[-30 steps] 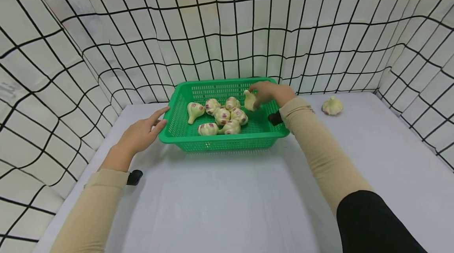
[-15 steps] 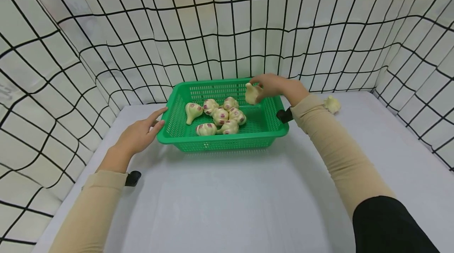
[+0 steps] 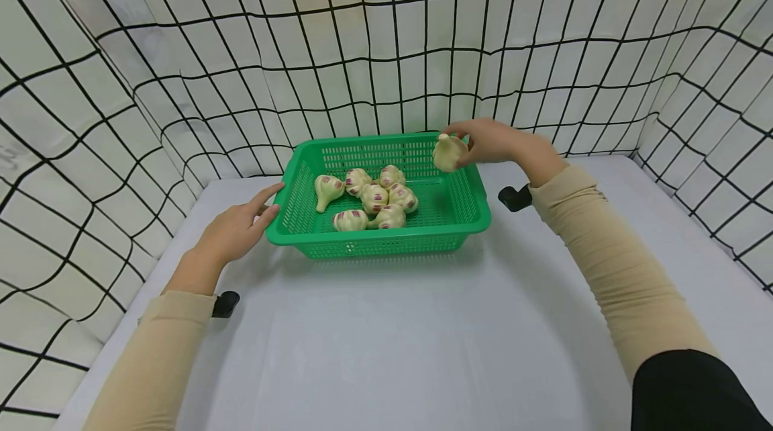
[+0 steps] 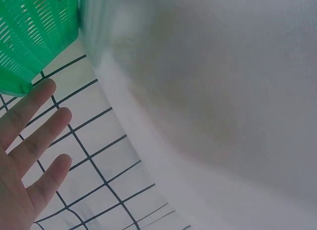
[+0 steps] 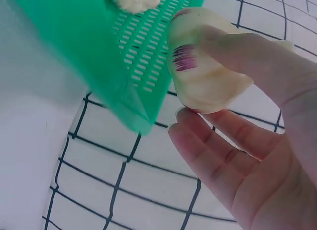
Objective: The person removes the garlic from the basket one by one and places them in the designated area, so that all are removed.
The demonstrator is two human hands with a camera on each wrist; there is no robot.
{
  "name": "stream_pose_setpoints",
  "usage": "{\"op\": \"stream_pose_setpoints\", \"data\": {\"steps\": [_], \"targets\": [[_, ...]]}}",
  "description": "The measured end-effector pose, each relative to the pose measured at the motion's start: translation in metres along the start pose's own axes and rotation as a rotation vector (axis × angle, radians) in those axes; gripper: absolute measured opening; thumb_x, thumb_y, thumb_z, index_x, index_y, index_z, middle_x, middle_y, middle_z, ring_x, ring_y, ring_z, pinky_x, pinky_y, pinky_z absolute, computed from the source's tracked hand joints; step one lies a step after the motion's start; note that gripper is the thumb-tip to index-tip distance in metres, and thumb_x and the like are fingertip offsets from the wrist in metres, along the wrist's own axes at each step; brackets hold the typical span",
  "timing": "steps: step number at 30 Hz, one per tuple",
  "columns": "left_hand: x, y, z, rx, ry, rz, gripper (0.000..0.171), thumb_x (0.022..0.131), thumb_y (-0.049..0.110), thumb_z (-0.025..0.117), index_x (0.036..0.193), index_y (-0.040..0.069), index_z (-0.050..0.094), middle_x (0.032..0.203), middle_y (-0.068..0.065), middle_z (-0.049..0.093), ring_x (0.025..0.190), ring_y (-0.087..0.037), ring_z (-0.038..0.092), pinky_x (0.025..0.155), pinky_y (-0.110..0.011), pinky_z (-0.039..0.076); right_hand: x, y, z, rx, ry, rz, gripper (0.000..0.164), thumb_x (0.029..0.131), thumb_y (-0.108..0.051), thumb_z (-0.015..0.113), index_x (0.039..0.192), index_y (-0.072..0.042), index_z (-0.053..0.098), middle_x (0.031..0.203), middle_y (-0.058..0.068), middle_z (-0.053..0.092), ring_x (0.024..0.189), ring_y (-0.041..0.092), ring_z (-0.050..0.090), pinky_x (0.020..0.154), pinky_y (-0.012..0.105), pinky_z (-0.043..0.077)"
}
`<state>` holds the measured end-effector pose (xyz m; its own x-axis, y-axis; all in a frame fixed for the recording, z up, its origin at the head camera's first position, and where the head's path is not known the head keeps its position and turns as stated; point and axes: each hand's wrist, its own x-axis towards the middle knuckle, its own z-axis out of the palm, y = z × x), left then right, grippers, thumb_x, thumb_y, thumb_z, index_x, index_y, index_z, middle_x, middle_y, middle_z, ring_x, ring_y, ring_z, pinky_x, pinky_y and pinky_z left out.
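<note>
While the left hand is touching the green basket, fingers spread, the right hand is pinching a garlic bulb by its far rim.

1. Green basket: rectangular, perforated, set upright; its left rim is met or nearly met by the left hand.
2. Garlic bulb: pale, purple-streaked, gripped by the right hand, raised by the basket's far right corner, stem up.
3. Seven bulbs: cream, purple-patched, laid inside, left and middle; the leftmost is turned stem-near.
</note>
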<state>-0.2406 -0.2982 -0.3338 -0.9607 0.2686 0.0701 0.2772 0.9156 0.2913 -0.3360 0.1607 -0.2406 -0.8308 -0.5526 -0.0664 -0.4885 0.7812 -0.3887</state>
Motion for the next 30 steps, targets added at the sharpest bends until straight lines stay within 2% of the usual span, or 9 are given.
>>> {"op": "stream_pose_setpoints", "data": {"steps": [8,19,23,30], "targets": [[-0.001,-0.001,0.001,-0.005,0.005,0.002,0.064,0.111,0.052,0.026,0.165,0.018,0.022,0.138,-0.029,0.059,0.106,-0.045,0.065,0.081,-0.06,0.051,-0.026,0.024,-0.003,0.074,0.104,-0.033,0.059,0.093,-0.009,0.075,0.148,-0.009,0.053,0.138,0.023,0.058,0.115,0.039,0.06,0.086,0.052,0.053],[-0.001,0.001,0.0,-0.001,0.004,-0.003,0.064,0.111,0.052,0.025,0.165,0.018,0.021,0.14,-0.03,0.056,0.115,-0.052,0.06,0.089,-0.066,0.047,-0.06,0.051,-0.001,0.098,0.161,-0.012,0.056,0.093,-0.009,0.076,0.146,-0.008,0.055,0.144,0.018,0.056,0.116,0.04,0.061,0.091,0.055,0.052],[-0.001,0.0,0.001,0.001,0.0,-0.005,0.064,0.111,0.053,0.025,0.165,0.018,0.021,0.14,-0.03,0.056,0.117,-0.052,0.059,0.09,-0.066,0.047,-0.071,0.063,0.004,0.118,0.181,0.016,0.055,0.094,-0.01,0.075,0.145,-0.008,0.056,0.144,0.02,0.054,0.117,0.041,0.061,0.093,0.055,0.052],[0.0,0.0,0.0,0.004,-0.004,-0.004,0.064,0.111,0.053,0.024,0.165,0.019,0.02,0.14,-0.029,0.057,0.119,-0.053,0.057,0.091,-0.067,0.046,-0.09,0.091,0.015,0.154,0.197,0.12,0.062,0.096,-0.019,0.074,0.151,-0.01,0.048,0.149,0.025,0.048,0.125,0.043,0.055,0.091,0.058,0.05]]}}
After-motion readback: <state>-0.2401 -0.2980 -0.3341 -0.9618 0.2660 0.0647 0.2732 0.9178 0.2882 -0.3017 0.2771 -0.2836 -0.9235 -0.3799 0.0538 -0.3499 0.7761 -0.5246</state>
